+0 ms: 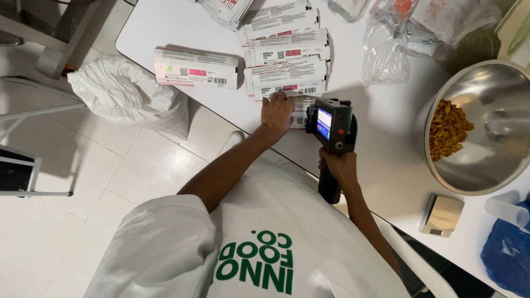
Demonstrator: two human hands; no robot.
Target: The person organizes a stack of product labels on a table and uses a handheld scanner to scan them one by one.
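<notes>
Hands sit close together at the near edge of the white table (386, 138), and I see both from above. My left hand (276, 112) lies flat, fingers spread narrow and pressed down on the white printed pouch (300, 113) at the front of the stack, pinning it to the table. My right hand (338, 165) is wrapped tight around the black grip of the handheld printer (331, 126), whose head points toward nine o'clock and meets the pouch just beside my left fingertips; its small lit screen faces up at me. At twelve o'clock from the left hand, more pouches lie in an overlapping row (287, 60), running away toward the far edge, and at ten o'clock a separate bundle of pouches (196, 67) lies apart from them. Toward one o'clock, clear plastic bags (386, 55) are heaped loosely. At three o'clock from the printer stands a large steel bowl (491, 94) with a heap of orange-brown pieces (448, 129) against its left wall. At five o'clock, a small metal-topped scale (441, 215) rests near the table edge, with a clear cup (505, 211) and a blue bag (508, 254) just beyond it. Off the table at nine o'clock, a full white sack (124, 91) leans on the tiled floor (110, 182). My white shirt (259, 243) fills the bottom of the view.
</notes>
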